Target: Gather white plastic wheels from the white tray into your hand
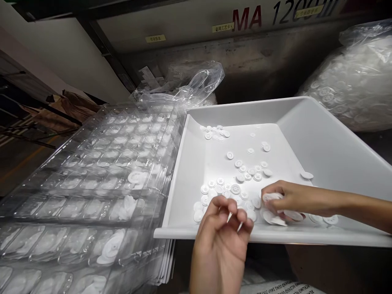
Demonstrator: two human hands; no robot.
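Observation:
Small round white plastic discs [235, 189], some with a spoked pattern, lie scattered in a white tray [306, 107]. At the tray's front right, my right hand [286, 202] is closed around several of these discs, with more piled under its fingers. Over the front rim, my left hand [225, 232] is turned palm up. Its fingers are loosely curled and apart, and I see nothing held in them. Left of the tray stands a stack of clear compartment trays [153, 204] with white pieces in their pockets. A loose cluster of discs [114, 247] rests in a near pocket.
A clear plastic bag [196, 83] sits behind the tray. At the back right bulges a large clear bag [352, 81] full of white parts. A machine panel [190, 28] with lettering spans the back. Brown cardboard [65, 110] lies at the far left.

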